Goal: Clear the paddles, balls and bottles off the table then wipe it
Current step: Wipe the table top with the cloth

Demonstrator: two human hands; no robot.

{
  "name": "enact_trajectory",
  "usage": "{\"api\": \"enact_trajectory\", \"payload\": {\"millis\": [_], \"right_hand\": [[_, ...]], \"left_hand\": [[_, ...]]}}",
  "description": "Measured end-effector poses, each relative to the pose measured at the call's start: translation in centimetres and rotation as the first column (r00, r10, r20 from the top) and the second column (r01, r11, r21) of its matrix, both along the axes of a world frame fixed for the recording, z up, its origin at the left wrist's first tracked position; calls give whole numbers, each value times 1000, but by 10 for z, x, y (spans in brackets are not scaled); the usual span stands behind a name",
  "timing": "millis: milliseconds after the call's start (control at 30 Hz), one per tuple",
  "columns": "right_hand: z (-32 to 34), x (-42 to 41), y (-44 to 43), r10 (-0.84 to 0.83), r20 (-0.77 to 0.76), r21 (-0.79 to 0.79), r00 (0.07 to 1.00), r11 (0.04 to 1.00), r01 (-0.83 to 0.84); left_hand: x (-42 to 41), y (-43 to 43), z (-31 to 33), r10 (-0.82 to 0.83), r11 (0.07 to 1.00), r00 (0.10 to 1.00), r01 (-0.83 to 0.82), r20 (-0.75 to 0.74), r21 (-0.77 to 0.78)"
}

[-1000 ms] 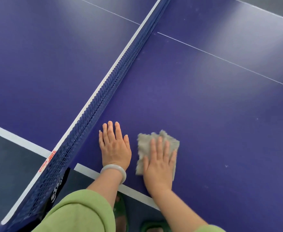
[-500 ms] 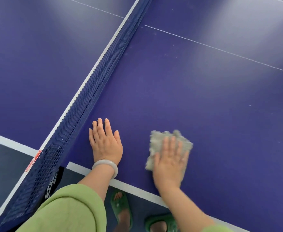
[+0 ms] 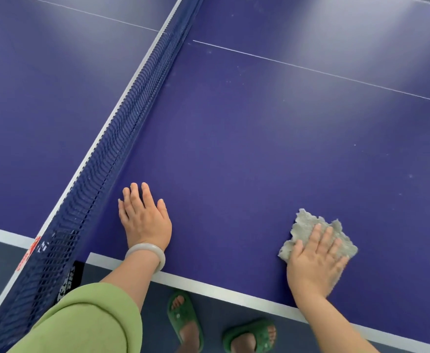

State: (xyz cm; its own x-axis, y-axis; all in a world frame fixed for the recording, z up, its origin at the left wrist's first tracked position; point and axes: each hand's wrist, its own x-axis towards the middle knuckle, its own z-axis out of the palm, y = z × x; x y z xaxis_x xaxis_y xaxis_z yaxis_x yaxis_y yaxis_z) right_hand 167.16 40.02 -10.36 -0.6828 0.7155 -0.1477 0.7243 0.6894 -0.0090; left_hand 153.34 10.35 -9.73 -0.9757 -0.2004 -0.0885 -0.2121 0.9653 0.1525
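A blue table tennis table (image 3: 259,149) fills the view. My right hand (image 3: 315,261) lies flat on a grey cloth (image 3: 308,225) near the table's near edge, pressing it onto the surface. My left hand (image 3: 145,217) rests flat on the table beside the net (image 3: 122,138), fingers together, holding nothing, with a pale bangle on the wrist. No paddles, balls or bottles are in view.
The blue net with its white top band runs diagonally from lower left to upper middle. A white line (image 3: 208,286) marks the near edge. My feet in green sandals (image 3: 183,319) stand on the dark floor below the edge.
My right hand has slid the cloth to the right along the near edge, away from my left hand. The left hand stays planted beside the net.
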Motion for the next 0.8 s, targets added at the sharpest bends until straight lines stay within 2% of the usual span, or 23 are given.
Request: {"api": "enact_trajectory", "payload": {"millis": [67,133,267,333,433,500,567,633,700,733,800], "right_hand": [[-2,-13,-34,96,-36,1,995,995,-96],[-3,-10,-61,300,-50,11,952,954,-300],[0,18,-38,532,-60,47,845,847,-530],[-4,33,-6,495,-42,76,868,868,-492],[-6,37,25,242,-52,46,969,970,-240],[-1,29,21,139,-50,39,989,990,-137],[4,27,8,236,-69,29,969,972,-235],[7,42,4,503,-54,22,863,864,-503],[10,58,28,669,-36,28,742,743,-668],[9,64,47,682,-25,40,731,731,-681],[4,73,90,555,5,76,832,829,-553]], "left_hand": [[0,0,0,-2,1000,1000,2,-3,6],[1,0,-1,-10,1000,1000,10,-2,10],[-3,-2,2,-7,999,999,5,36,47],[-4,5,9,-25,996,997,19,70,88],[11,42,21,-192,975,981,190,2,116],[25,80,27,-247,953,969,244,-7,181],[37,120,28,-271,938,962,256,32,232],[45,152,24,-288,936,955,266,65,232],[52,172,16,-271,946,959,250,80,209],[55,177,12,-257,953,963,238,87,186],[59,181,4,-242,966,966,232,86,111]]}}
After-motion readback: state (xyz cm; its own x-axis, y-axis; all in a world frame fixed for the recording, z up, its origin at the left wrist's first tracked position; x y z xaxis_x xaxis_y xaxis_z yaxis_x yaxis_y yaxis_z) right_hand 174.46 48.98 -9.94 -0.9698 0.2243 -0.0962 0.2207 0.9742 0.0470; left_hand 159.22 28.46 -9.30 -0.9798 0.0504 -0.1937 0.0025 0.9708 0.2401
